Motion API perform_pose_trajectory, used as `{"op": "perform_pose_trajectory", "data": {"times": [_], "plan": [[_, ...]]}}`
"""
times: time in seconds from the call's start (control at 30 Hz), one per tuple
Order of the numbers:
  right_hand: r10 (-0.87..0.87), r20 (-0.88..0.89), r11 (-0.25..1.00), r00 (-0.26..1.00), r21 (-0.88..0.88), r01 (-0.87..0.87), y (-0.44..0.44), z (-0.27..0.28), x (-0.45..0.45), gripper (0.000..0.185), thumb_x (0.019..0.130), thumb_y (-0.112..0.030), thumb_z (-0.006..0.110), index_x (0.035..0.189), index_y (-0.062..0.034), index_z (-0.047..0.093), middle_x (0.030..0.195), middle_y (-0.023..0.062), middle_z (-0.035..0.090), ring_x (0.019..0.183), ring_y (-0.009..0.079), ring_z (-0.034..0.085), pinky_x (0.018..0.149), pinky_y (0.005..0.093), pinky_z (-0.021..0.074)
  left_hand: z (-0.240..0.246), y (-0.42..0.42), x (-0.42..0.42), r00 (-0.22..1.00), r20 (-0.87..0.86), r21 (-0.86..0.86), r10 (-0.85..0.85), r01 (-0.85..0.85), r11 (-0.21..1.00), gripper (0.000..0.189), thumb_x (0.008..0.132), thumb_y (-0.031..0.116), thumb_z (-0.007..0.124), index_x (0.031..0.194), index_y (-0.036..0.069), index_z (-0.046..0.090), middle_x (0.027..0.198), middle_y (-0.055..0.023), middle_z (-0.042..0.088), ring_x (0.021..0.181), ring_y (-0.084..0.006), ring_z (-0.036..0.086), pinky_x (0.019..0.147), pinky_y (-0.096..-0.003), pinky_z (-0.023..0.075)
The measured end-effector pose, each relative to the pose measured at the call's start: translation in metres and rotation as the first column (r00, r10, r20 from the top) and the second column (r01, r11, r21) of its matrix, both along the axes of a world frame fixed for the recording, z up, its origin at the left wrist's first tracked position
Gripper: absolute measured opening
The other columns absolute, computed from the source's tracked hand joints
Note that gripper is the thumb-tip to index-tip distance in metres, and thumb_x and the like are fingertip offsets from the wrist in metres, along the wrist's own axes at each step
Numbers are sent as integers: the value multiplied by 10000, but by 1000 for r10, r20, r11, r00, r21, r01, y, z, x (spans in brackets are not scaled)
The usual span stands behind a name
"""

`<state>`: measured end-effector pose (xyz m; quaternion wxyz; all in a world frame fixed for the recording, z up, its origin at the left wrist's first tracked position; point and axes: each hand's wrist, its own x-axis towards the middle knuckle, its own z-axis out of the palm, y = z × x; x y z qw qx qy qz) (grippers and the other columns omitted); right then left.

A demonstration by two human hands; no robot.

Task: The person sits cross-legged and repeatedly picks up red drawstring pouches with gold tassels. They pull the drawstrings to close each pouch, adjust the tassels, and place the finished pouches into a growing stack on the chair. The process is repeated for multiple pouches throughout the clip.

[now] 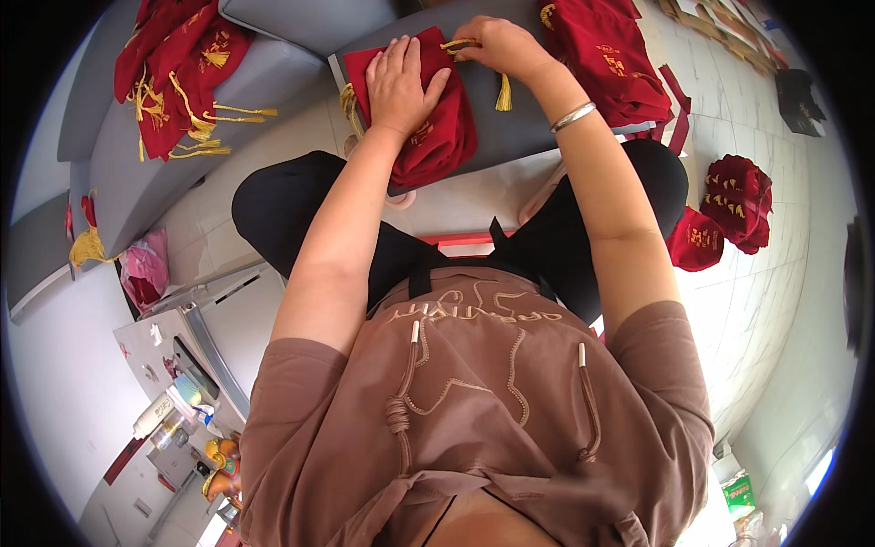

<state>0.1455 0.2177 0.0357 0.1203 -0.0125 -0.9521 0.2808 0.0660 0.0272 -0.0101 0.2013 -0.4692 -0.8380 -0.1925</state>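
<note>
A stack of red cloth drawstring bags point(448, 140) with gold print lies on a grey cushioned seat point(502, 133) before me. My left hand point(403, 85) rests flat on the stack, fingers spread, palm down. At the stack's upper right corner, my right hand point(495, 48) pinches a twisted gold cord between thumb and fingers. A gold tassel point(504, 94) hangs below that hand on the grey seat. More gold cord point(351, 109) loops out at the stack's left edge. Another pile of red bags point(608, 65) lies to the right of my right forearm.
Red bags with gold tassels point(184, 82) are heaped on the grey sofa point(266, 75) at upper left. Bundled red bags point(738, 202) sit on the tiled floor at right. A pink plastic bag point(147, 267) is at left. Flattened cardboard point(724, 31) lies at upper right.
</note>
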Motion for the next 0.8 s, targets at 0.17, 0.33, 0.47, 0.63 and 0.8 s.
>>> {"op": "perform_pose_trajectory", "data": {"times": [0.17,0.33,0.47,0.63,0.8], "plan": [[-32,-66,996,997,81,38,-2,9,3,189,834,-253,631,951,-109,665,909,74,629,864,299,615,750,389,493,0,0,-1,1000,-8,0,-9,9,1000,652,863,510,523,1258,-7,507,1302,-173,509,1248,-314,437,1073,-433,254],[-43,-166,971,985,226,80,14,12,5,127,790,-209,616,765,-96,668,797,102,601,797,312,617,721,405,502,0,-1,0,1000,9,9,-9,9,1000,651,862,509,525,1257,-8,505,1301,-173,509,1244,-317,439,1070,-434,260],[-65,-164,971,984,218,101,10,-4,-1,133,810,-221,611,820,-104,674,840,100,620,814,309,620,723,404,504,2,-1,0,1000,4,9,-15,14,1000,652,862,509,525,1258,-9,503,1300,-174,508,1244,-317,438,1069,-436,259],[-46,-38,991,998,126,50,9,-18,-6,201,833,-266,630,946,-103,661,905,105,628,882,305,610,762,398,488,2,0,0,1000,16,-4,-10,10,1000,657,861,511,525,1263,-8,497,1308,-174,499,1251,-316,430,1069,-443,255],[-13,47,998,999,69,10,7,-16,-6,267,817,-277,653,1011,-95,638,914,126,626,903,320,604,782,404,482,1,-1,0,1000,7,-2,-13,13,1000,658,859,510,527,1265,-7,495,1313,-172,495,1251,-316,428,1068,-445,256]]}}
